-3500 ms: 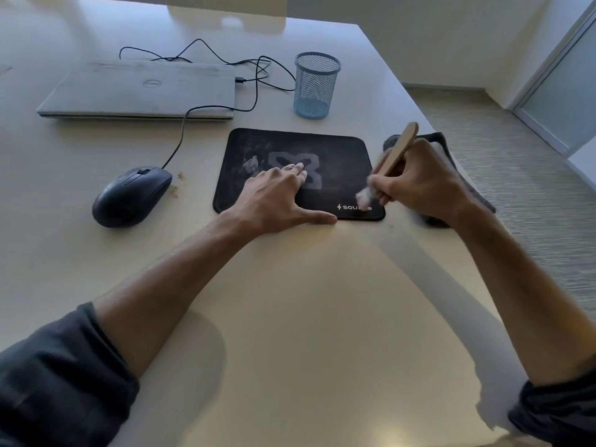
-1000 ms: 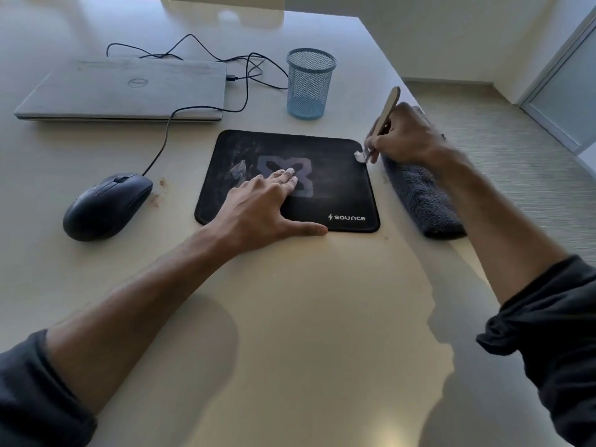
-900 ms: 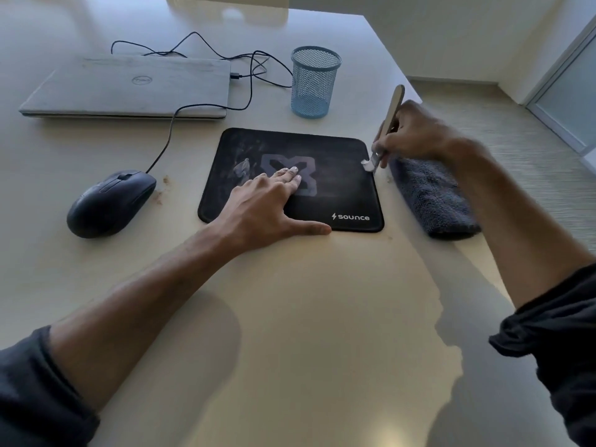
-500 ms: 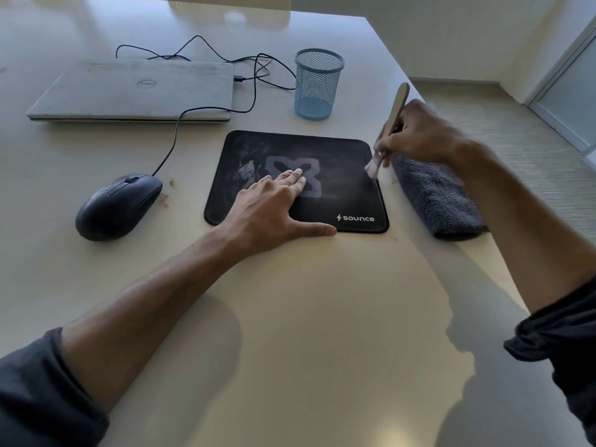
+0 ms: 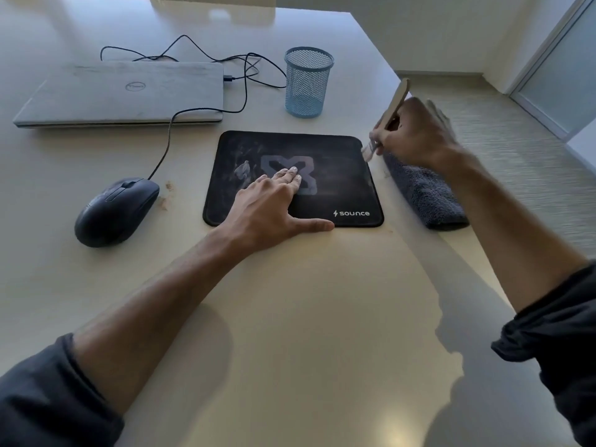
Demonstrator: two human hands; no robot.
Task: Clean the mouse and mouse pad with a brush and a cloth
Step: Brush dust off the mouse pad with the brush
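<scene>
A black mouse pad (image 5: 338, 169) with a grey logo and dusty smears lies on the cream table. My left hand (image 5: 274, 211) presses flat on its near left part, fingers straight, thumb along the front edge. My right hand (image 5: 416, 133) grips a wooden-handled brush (image 5: 392, 108), whose pale bristles touch the pad's far right edge. A folded dark grey cloth (image 5: 425, 195) lies just right of the pad, partly under my right hand. A black wired mouse (image 5: 116, 211) sits on the table to the pad's left, with brownish crumbs beside it.
A closed silver laptop (image 5: 122, 91) lies at the back left, its black cable (image 5: 200, 108) looping across to the mouse. A blue mesh pen cup (image 5: 308, 82) stands behind the pad. The table's right edge (image 5: 483, 259) runs close past the cloth, with floor beyond.
My right hand carried the brush from the pad's near right corner up to its far right edge and keeps making small strokes there. My left hand stays pressed on the pad.
</scene>
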